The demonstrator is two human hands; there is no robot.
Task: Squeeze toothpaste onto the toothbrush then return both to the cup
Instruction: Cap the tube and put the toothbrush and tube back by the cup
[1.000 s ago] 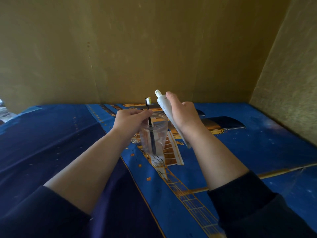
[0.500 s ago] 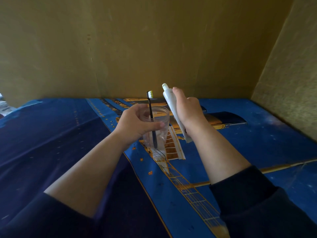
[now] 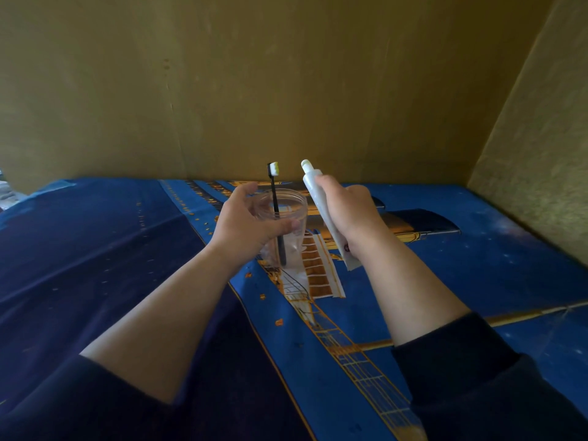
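Left hand curls loosely, fingers spread, around the clear plastic cup on the bedsheet; black toothbrush stands inside. Right hand, clenched, grips the white toothpaste tube, nozzle upward.

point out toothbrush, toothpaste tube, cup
toothbrush (image 3: 274, 189), head view, black neck below bristles
toothpaste tube (image 3: 313, 183), head view, upper body under cap
cup (image 3: 297, 198), head view, clear rim

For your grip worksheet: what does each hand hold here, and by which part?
The right hand grips the toothpaste tube around its middle, nozzle up. The left hand is open beside the cup, holding nothing; the toothbrush stands inside.
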